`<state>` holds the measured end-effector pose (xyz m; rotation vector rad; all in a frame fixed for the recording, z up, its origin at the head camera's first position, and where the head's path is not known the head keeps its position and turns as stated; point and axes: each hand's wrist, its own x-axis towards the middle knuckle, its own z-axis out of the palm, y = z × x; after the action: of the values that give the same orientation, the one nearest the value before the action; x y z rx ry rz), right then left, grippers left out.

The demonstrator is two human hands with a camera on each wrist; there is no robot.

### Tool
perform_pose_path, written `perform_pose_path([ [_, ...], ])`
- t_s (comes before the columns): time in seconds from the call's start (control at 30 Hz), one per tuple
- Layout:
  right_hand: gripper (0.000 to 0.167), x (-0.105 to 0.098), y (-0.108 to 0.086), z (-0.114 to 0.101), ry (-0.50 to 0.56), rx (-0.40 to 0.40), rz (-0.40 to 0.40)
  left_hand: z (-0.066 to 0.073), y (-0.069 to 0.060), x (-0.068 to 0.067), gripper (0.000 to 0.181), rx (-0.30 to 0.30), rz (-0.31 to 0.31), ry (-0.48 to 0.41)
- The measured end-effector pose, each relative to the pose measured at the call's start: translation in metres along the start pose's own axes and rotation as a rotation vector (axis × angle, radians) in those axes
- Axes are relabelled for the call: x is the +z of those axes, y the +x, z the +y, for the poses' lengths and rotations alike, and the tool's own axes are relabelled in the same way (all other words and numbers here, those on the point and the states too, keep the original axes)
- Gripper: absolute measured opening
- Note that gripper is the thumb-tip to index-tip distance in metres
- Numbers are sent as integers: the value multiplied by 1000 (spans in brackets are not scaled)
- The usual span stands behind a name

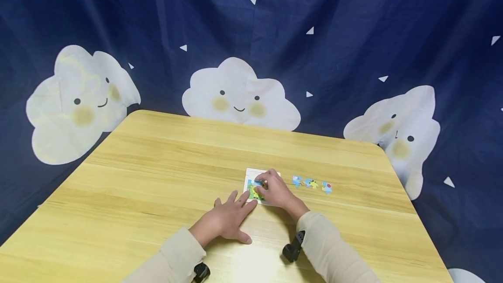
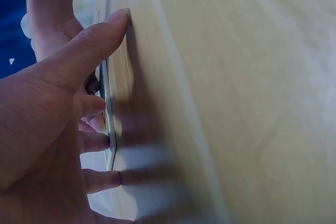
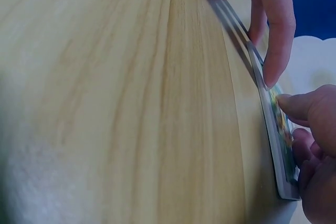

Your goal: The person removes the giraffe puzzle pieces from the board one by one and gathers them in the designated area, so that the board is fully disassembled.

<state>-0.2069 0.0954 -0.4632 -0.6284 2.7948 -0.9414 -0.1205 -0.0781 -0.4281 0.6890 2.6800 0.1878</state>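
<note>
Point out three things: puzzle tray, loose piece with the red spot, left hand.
Puzzle tray (image 1: 251, 173): head view, bare white upper-left part.
Red-spot piece (image 1: 327, 188): head view, middle of its blue face.
Left hand (image 1: 229, 218): head view, back of the hand.

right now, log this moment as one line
left hand: touching white tray | right hand: touching puzzle in tray | loose pieces: on table, right of tray

Passage available across the bench (image 1: 129, 174) left of the puzzle tray (image 1: 252, 171) and behind it. Obstructions: left hand (image 1: 229, 217) at the near-left corner, right hand (image 1: 278, 190) over the right side, loose pieces (image 1: 312, 183) farther right.
</note>
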Motion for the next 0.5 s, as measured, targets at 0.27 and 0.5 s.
perform_pose_path([
  [0.27,21,0,0,-1,8,4,8,-1,1,2,98,5,6,-1],
  [0.5,20,2,1,0,34,0,24,-1,0,2,97,-2,2,-11],
])
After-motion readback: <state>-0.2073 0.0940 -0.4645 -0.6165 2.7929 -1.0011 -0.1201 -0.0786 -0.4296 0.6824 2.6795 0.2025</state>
